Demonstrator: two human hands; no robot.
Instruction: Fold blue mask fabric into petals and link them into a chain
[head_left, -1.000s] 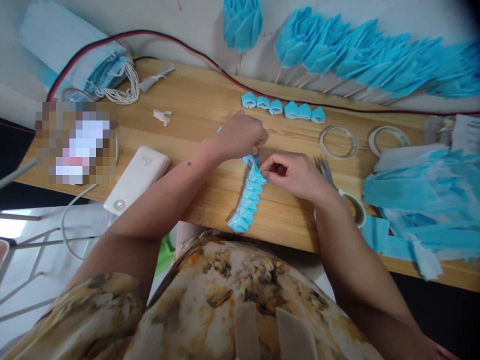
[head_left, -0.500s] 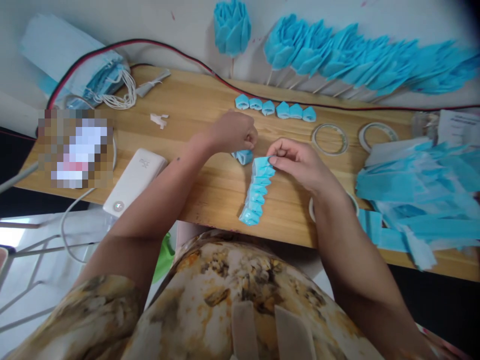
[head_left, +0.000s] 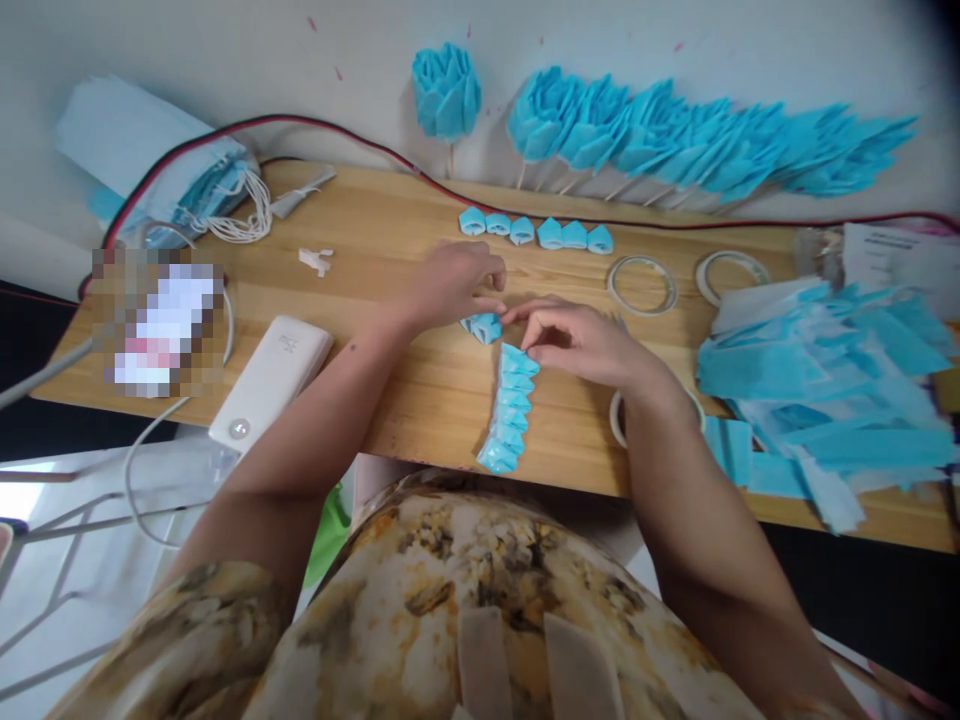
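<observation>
Blue folded-paper strip (head_left: 511, 405) (white power bank (head_left: 271, 381))

Head camera, looking steeply down (close) over wooden table (head_left: 390, 225)

A wooden table (head_left: 390, 230) carries a cable (head_left: 420, 172), a row of six blue folds (head_left: 536, 232) and two tape rings (head_left: 642, 284) along its far edge. Masks (head_left: 202, 195) sit at the far left corner, a power bank (head_left: 271, 380) by the near edge, and a paper pile (head_left: 817, 380) at the right end. At mid-near edge lie a chain (head_left: 511, 410) and a piece (head_left: 484, 326).
</observation>
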